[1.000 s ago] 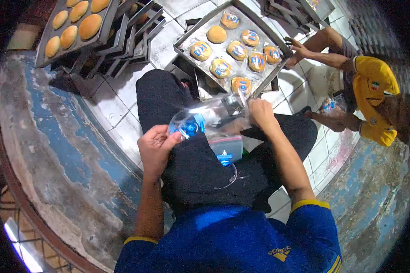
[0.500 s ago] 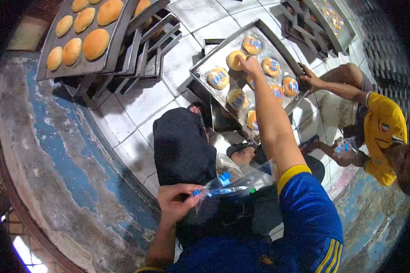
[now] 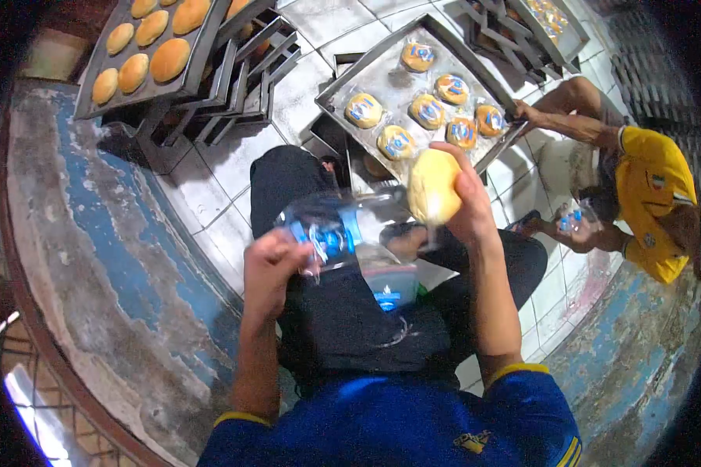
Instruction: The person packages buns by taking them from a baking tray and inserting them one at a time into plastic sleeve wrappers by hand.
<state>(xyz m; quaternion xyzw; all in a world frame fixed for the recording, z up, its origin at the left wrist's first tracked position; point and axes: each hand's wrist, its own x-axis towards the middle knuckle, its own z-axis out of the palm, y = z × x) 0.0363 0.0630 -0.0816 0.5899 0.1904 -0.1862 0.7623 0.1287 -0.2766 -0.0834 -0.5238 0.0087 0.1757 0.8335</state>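
A round, pale yellow bread bun (image 3: 434, 187) is gripped in my right hand (image 3: 472, 198), raised over my lap. My left hand (image 3: 275, 268) pinches a clear plastic bag (image 3: 331, 233) with blue print, blurred by motion; the bag's far end reaches toward the bun, and whether they touch I cannot tell. Past my hands, a metal baking tray (image 3: 337, 92) bears several buns in clear blue-printed wrappers, among them a wrapped bun (image 3: 397, 142) close to my right hand. More blue-printed plastic (image 3: 389, 296) lies between my legs.
At the left, a baking tray with several bare buns (image 3: 170, 60) tops a stack of trays (image 3: 234, 89). Another tray stack (image 3: 514, 47) stands at the upper right. A co-worker in a yellow shirt (image 3: 654, 194) sits at the right, one hand (image 3: 528, 114) at the tray's corner.
My right hand has lifted the bare bun off the tray and brought it back near my lap. The bag in my left hand has swung up and opened out toward the bun.
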